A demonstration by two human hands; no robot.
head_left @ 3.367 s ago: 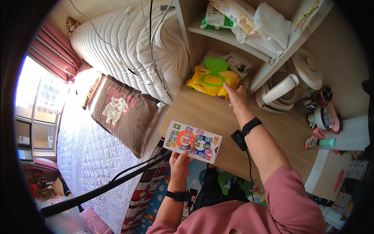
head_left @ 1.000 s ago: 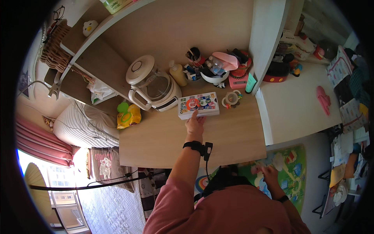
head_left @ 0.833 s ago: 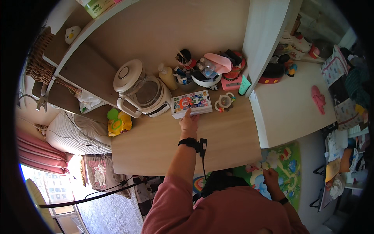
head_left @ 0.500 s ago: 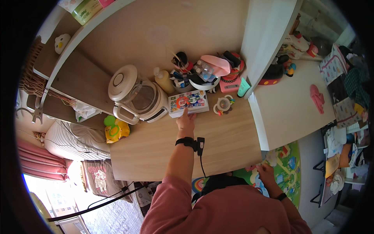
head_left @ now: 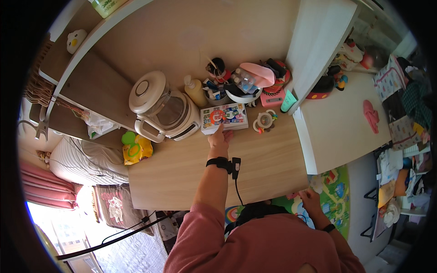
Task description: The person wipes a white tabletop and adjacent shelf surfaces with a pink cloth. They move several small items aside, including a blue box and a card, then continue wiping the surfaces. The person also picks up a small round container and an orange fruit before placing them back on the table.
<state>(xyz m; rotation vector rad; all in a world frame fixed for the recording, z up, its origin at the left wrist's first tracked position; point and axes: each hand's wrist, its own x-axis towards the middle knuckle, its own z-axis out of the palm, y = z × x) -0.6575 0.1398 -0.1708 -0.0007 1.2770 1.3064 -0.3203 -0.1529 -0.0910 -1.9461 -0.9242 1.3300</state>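
White box (head_left: pixel 231 118) between kettle (head_left: pixel 169 110) and rattle (head_left: pixel 259 121), left hand (head_left: pixel 219 140) against it, right hand (head_left: pixel 311 201) apart, grips unclear

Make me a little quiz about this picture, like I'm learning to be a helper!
1. Which hand touches the white box? A) the left, B) the right, C) both
2. True or false: the teal tube is to the right of that box.
3. Fill in the blank: the yellow pack has a ____ lid.

Key: 1. A, the left hand. 2. True. 3. Green.
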